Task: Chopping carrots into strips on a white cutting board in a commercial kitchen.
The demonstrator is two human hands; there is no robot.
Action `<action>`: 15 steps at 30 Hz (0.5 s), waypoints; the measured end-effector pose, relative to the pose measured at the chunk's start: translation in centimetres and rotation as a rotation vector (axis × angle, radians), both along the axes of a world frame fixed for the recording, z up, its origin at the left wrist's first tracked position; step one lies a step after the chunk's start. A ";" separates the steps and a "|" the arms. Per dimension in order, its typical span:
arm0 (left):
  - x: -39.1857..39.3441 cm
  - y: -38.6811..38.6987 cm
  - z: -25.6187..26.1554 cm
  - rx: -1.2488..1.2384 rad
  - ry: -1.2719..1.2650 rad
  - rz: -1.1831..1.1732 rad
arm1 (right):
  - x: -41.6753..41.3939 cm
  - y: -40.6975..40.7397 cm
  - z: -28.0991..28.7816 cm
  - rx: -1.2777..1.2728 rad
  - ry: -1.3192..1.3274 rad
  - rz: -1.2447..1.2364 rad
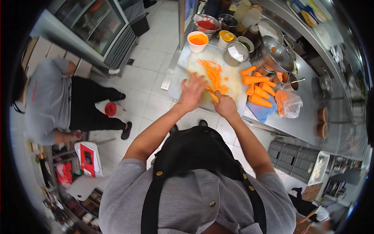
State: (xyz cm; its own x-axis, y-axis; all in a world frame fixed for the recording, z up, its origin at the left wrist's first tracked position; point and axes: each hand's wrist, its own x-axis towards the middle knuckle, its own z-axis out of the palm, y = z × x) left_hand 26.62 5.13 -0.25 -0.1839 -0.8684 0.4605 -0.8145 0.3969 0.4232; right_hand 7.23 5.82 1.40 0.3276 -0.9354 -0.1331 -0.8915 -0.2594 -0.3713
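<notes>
My right hand (226, 104) is closed round the yellow handle of a knife (214, 96) at the near side of a white cutting board (187, 63). The blade points up and left, partly hidden by my left hand (193, 90), whose fingers are spread over it and the board. Orange bits show beside those fingers; whether they grip anything is unclear. Beyond the knife lies a pile of carrot strips (214, 75), with small carrot pieces (224, 89) near my right hand. Several peeled whole carrots (260, 91) are heaped right of the board, partly on a blue cloth (263, 110).
A tub of orange contents (197, 41), a metal container with white paper (236, 53) and large metal bowls (276, 54) stand along the board's far side. A plastic bag (288, 103) lies right of the carrots. A co-worker (49, 96) is at the left, near a glass-door fridge (90, 26).
</notes>
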 end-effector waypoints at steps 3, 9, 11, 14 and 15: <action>-2.8 -2.3 -1.5 -0.136 -0.318 -0.294 | -0.4 -0.7 2.5 -0.085 0.062 0.018; -1.5 -6.6 -2.6 -0.023 -0.542 -0.464 | -8.3 2.7 5.8 -0.085 0.059 -0.076; -0.4 -7.5 -2.1 0.042 -0.570 -0.419 | -12.6 5.3 7.0 -0.117 0.063 -0.135; -1.4 -9.3 -0.5 0.151 -0.404 -0.420 | -18.1 9.1 10.8 -0.065 -0.022 -0.297; -2.4 -9.7 0.0 0.199 -0.211 -0.476 | -19.7 10.4 10.8 -0.080 -0.087 -0.393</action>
